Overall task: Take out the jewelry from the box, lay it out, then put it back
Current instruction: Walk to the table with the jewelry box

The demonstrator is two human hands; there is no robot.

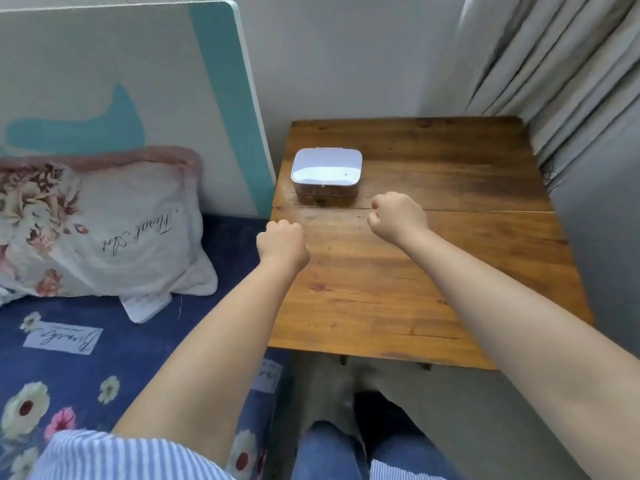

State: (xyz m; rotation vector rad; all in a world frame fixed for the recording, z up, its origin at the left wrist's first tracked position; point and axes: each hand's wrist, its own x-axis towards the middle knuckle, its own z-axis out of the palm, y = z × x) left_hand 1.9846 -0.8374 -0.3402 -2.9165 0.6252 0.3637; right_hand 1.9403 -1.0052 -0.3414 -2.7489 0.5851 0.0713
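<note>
My left hand (282,242) and right hand (398,216) are both curled into empty fists above the wooden table (415,271); the white jewelry box (326,174), lid closed, sits just beyond them near the table's far-left corner

Glossy, smooth lid on box (326,167); varnished, grained wood table (415,271); printed cloth pillow (104,230); matt pleated cloth curtain (554,64).

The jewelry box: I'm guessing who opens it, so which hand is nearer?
Right. The right hand, fisted, sits just right of the jewelry box, near its front corner. The left hand, also fisted, is farther back toward the person, by the table's left edge.
</note>
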